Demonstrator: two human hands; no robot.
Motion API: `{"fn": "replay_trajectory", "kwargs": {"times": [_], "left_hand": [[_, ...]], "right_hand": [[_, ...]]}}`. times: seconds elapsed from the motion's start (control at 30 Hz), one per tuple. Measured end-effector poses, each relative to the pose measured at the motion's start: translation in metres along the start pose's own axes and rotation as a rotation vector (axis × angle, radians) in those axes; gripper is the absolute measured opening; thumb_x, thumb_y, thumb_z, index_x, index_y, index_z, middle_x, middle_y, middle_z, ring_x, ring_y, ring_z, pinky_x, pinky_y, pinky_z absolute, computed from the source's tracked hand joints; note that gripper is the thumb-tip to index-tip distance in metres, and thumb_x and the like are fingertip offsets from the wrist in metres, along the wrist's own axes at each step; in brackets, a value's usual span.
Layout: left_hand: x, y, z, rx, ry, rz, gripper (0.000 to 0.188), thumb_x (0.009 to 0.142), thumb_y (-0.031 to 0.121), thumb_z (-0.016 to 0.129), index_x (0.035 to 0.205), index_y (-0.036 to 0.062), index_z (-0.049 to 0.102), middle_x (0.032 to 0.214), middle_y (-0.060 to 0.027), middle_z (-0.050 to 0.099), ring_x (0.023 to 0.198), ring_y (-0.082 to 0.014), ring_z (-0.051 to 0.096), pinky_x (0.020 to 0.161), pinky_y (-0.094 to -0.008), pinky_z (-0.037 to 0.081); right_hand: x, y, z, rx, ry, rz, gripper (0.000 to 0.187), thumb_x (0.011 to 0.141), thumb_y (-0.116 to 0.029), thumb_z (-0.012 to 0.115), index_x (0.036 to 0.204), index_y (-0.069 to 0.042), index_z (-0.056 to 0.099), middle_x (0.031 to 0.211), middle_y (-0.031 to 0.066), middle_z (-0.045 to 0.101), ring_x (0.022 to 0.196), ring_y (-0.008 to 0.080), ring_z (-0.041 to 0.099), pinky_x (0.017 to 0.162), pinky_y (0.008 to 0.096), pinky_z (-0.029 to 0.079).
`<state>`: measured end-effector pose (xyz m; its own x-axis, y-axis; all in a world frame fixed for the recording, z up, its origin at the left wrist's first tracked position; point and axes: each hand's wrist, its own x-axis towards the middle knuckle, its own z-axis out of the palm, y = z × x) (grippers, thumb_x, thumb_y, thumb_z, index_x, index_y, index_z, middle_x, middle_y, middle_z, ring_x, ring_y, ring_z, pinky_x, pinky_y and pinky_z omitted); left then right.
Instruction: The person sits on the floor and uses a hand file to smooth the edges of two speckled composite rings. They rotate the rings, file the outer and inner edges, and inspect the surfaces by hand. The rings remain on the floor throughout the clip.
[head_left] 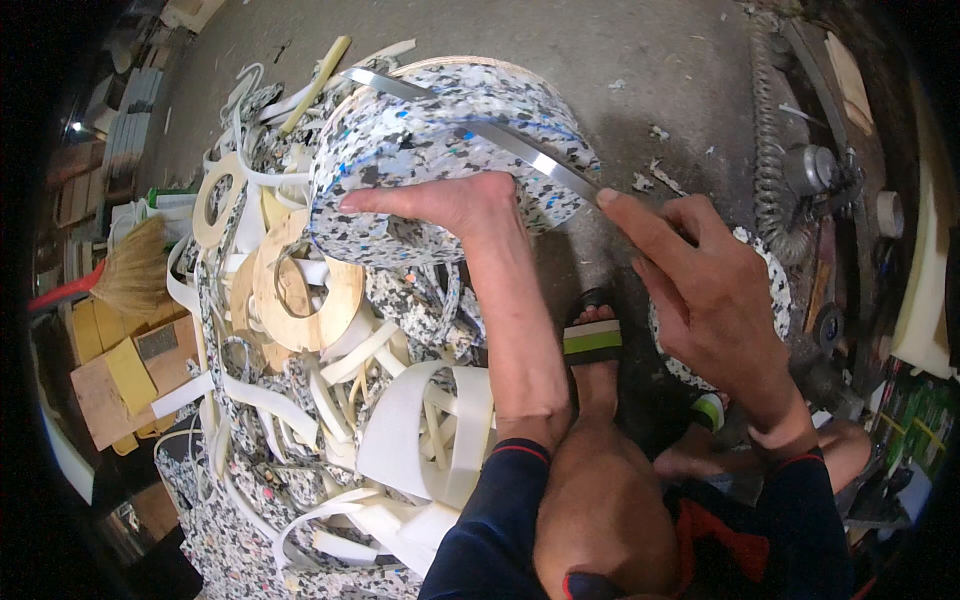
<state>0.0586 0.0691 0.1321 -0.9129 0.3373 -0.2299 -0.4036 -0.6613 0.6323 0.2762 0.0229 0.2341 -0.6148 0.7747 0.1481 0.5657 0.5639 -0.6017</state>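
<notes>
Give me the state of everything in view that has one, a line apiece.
Foam: partly cut, blade through its upper part
Blade: middle hidden by the foam, both ends showing
Left hand: laid against the foam
Right hand: closed on the blade's near end
Strips: loose, curled, heaped
Wood ring: lying among the strips
Hose: coiled
Sandal: worn on a foot

A smooth, glossy metal blade [540,159] is pictured at twelve o'clock with a matt, rough block [440,135] of crumb-textured foam. Smooth, matt foam strips [388,440] are heaped at eight o'clock; grained wooden rings [327,324] are shown at nine.
</notes>
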Motion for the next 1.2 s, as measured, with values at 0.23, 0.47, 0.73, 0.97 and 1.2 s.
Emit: {"fn": "replay_trajectory", "kwargs": {"times": [0.23,0.47,0.73,0.97,1.2], "left_hand": [[-0.013,0.003,0.010,-0.052,-0.063,-0.011,0.117,0.075,0.095,0.044,0.160,0.0162,0.026,0.165,-0.0142,0.024,0.151,-0.0345,0.024,0.124,-0.0553,0.019],[0.001,0.003,0.001,-0.028,-0.003,0.037,0.118,0.075,0.095,0.043,0.161,0.0167,0.025,0.165,-0.0120,0.025,0.151,-0.0354,0.024,0.124,-0.0552,0.020],[-0.009,0.002,0.004,-0.033,-0.107,0.030,0.116,0.078,0.094,0.040,0.160,0.0147,0.026,0.165,-0.0132,0.025,0.151,-0.0355,0.025,0.124,-0.0525,0.022],[-0.002,0.004,0.005,-0.047,-0.015,0.010,0.115,0.079,0.094,0.039,0.160,0.0141,0.026,0.165,-0.0128,0.025,0.150,-0.0348,0.027,0.124,-0.0527,0.022],[-0.002,-0.001,-0.001,-0.090,0.031,-0.065,0.117,0.077,0.094,0.041,0.160,0.0137,0.026,0.164,-0.0133,0.026,0.150,-0.0349,0.028,0.124,-0.0533,0.022]], "right_hand": [[0.028,-0.007,0.020,-0.004,0.088,-0.083,0.049,0.090,-0.001,0.064,0.136,-0.017,0.062,0.097,0.0141,0.061,0.076,0.0322,0.065,0.064,0.0413,0.052],[-0.008,0.001,0.005,0.014,-0.009,0.036,0.054,0.087,0.001,0.066,0.138,-0.017,0.062,0.097,0.0143,0.060,0.076,0.0329,0.065,0.065,0.0412,0.052],[0.022,-0.004,0.020,-0.006,0.063,-0.043,0.053,0.089,0.001,0.065,0.138,-0.019,0.062,0.096,0.0138,0.060,0.075,0.0324,0.065,0.064,0.0404,0.052],[-0.008,0.006,0.009,0.005,-0.017,0.060,0.054,0.088,0.000,0.066,0.138,-0.020,0.062,0.096,0.0140,0.060,0.077,0.0318,0.066,0.064,0.0396,0.052],[-0.005,0.004,0.006,0.016,0.007,0.018,0.053,0.088,0.002,0.064,0.137,-0.019,0.062,0.097,0.0148,0.060,0.078,0.0315,0.066,0.064,0.0403,0.052]]}}
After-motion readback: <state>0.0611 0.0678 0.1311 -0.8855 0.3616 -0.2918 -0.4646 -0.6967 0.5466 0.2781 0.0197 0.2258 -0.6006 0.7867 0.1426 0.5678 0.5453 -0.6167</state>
